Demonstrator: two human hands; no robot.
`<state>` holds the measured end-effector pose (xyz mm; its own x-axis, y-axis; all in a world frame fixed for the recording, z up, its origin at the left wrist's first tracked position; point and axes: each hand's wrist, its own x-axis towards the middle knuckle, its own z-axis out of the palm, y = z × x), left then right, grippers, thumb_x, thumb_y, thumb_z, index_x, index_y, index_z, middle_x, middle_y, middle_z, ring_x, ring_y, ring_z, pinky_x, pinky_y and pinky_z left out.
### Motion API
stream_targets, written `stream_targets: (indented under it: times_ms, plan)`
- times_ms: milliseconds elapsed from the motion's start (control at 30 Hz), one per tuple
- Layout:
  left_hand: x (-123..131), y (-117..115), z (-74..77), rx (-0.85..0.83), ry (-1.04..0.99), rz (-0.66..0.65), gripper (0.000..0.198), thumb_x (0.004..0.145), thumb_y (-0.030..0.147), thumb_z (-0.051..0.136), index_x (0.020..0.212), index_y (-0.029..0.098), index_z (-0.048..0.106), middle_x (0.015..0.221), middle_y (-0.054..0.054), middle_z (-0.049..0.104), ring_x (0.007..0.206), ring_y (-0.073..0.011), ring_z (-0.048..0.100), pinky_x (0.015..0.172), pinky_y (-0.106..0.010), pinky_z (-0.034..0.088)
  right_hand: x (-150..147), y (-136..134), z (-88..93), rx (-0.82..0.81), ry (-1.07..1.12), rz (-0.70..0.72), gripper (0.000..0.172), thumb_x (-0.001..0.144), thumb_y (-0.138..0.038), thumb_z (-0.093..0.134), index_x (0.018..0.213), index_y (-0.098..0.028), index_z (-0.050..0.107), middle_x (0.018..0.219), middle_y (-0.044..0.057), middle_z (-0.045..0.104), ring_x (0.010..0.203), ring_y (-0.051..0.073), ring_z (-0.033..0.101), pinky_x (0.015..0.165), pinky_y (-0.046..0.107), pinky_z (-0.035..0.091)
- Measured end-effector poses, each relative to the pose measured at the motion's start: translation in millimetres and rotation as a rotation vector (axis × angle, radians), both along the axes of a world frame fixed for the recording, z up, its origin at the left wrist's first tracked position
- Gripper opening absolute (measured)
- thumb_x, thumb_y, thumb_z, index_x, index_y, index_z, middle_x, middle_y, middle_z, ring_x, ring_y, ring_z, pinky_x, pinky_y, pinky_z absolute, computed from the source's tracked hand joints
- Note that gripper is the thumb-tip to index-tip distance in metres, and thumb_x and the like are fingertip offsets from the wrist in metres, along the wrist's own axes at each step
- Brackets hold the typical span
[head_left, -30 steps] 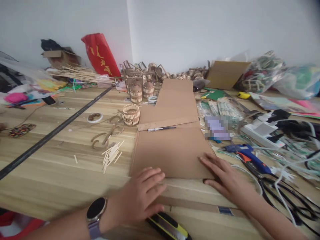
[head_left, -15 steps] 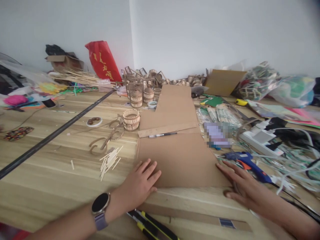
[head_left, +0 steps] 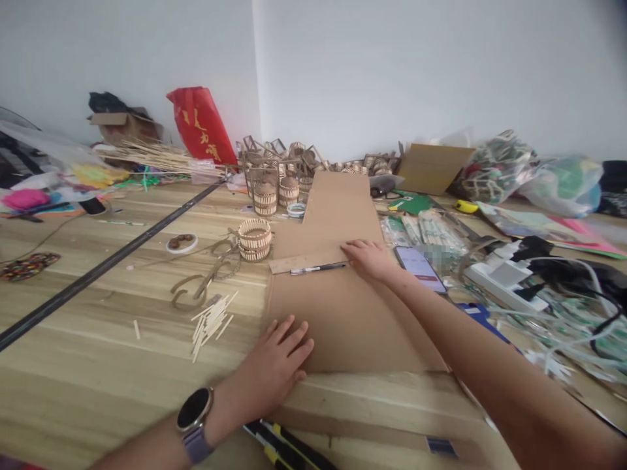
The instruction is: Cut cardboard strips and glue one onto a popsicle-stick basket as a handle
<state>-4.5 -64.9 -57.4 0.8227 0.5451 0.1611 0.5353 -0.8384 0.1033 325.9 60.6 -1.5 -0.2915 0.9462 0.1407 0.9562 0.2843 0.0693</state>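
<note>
A large brown cardboard sheet [head_left: 343, 313] lies flat on the wooden table [head_left: 98, 339]. My left hand [head_left: 277, 369] rests flat on its near left corner, fingers spread; a smartwatch is on that wrist. My right hand [head_left: 369, 260] reaches out across the sheet and lies on the right end of a wooden ruler [head_left: 306, 261], fingers loosely bent, close to a black pen [head_left: 317, 267] beside the ruler. I cannot tell whether the fingers grip the ruler or only touch it.
A yellow-black utility knife [head_left: 289, 447] lies by my left wrist. Small stick baskets [head_left: 255, 239], loose sticks [head_left: 210, 320], a phone [head_left: 420, 267], a power strip [head_left: 504, 286], cables and bags crowd the table. A black strip [head_left: 98, 271] runs diagonally at left.
My right hand left the sheet's near right corner and reached forward to the ruler and pen. The left hand stayed on the near left corner.
</note>
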Motion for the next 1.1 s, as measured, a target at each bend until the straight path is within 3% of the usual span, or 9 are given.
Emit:
stream_targets:
  times_ms: [233,367,500,600,700,800,867,967,1100]
  plan:
    - [0,0,2.8,-0.037,-0.009,-0.008,0.045,0.097,0.033,0.058,0.141,0.021,0.053,0.151,-0.013,0.049,0.142,-0.0352,0.042,0.111,-0.059,0.042,22,9,-11.3,0.008,0.123,-0.114,0.033,0.093,-0.041,0.064,0.116,-0.017,0.063,0.123,0.008,0.062,0.111,0.024,0.06,0.094,0.048,0.05]
    - [-1,1,5.6,-0.037,-0.007,-0.013,0.045,0.097,0.032,0.059,0.14,0.02,0.054,0.151,-0.014,0.05,0.141,-0.0358,0.043,0.111,-0.06,0.043,34,-5,-8.4,0.057,0.295,-0.214,0.027,0.094,-0.035,0.058,0.111,-0.014,0.061,0.097,0.009,0.067,0.086,0.021,0.064,0.079,0.04,0.053]
    - [-3,5,7.2,-0.002,-0.004,-0.033,0.047,0.095,0.036,0.062,0.139,0.019,0.055,0.149,-0.013,0.051,0.14,-0.0357,0.046,0.11,-0.058,0.045,33,-32,0.3,0.198,0.483,-0.279,0.044,0.095,-0.029,0.038,0.133,-0.008,0.047,0.097,0.015,0.067,0.087,0.026,0.064,0.078,0.043,0.052]
    - [-7,3,14.5,0.107,-0.103,-0.06,0.042,0.099,0.037,0.055,0.135,0.016,0.057,0.144,-0.014,0.057,0.135,-0.0309,0.052,0.107,-0.05,0.05,21,-65,7.8,0.221,0.592,-0.22,0.051,0.099,-0.031,0.028,0.145,-0.013,0.037,0.101,0.012,0.068,0.091,0.025,0.067,0.078,0.04,0.054]
    - [-11,-7,29.3,0.3,-0.289,-0.118,0.03,0.099,0.021,0.051,0.127,0.012,0.061,0.139,-0.014,0.06,0.134,-0.0267,0.051,0.108,-0.042,0.05,-1,-108,8.1,0.14,0.619,-0.086,0.045,0.099,-0.029,0.032,0.135,-0.021,0.056,0.097,0.007,0.072,0.088,0.022,0.069,0.077,0.036,0.055]
    - [-11,-17,39.9,0.46,-0.382,-0.233,0.035,0.094,0.011,0.058,0.128,0.017,0.061,0.133,-0.01,0.064,0.133,-0.0232,0.049,0.113,-0.039,0.043,-29,-146,-2.2,-0.01,0.584,0.086,0.04,0.092,-0.016,0.043,0.117,-0.026,0.071,0.093,0.003,0.074,0.082,0.016,0.07,0.073,0.027,0.054]
    - [-8,-18,37.0,0.481,-0.337,-0.202,0.033,0.096,0.02,0.059,0.128,0.019,0.062,0.132,-0.01,0.064,0.128,-0.0251,0.052,0.111,-0.042,0.044,-43,-162,-11.2,-0.064,0.557,0.143,0.037,0.089,-0.013,0.05,0.112,-0.027,0.074,0.094,0.002,0.074,0.082,0.015,0.07,0.072,0.024,0.054]
    - [-2,-9,19.1,0.421,-0.167,-0.181,0.034,0.1,0.035,0.05,0.127,0.018,0.064,0.132,-0.013,0.064,0.121,-0.0294,0.058,0.098,-0.046,0.053,-44,-175,-18.5,-0.009,0.538,0.095,0.028,0.092,-0.02,0.054,0.112,-0.023,0.074,0.107,0.008,0.072,0.097,0.019,0.068,0.084,0.03,0.054]
    - [-3,6,-1.3,0.318,-0.086,-0.214,0.036,0.103,0.027,0.041,0.131,0.019,0.062,0.133,-0.01,0.065,0.119,-0.0262,0.061,0.093,-0.042,0.057,-4,-192,-16.7,0.15,0.532,-0.077,0.029,0.098,-0.028,0.046,0.111,-0.022,0.072,0.108,0.009,0.073,0.103,0.021,0.067,0.092,0.036,0.052]
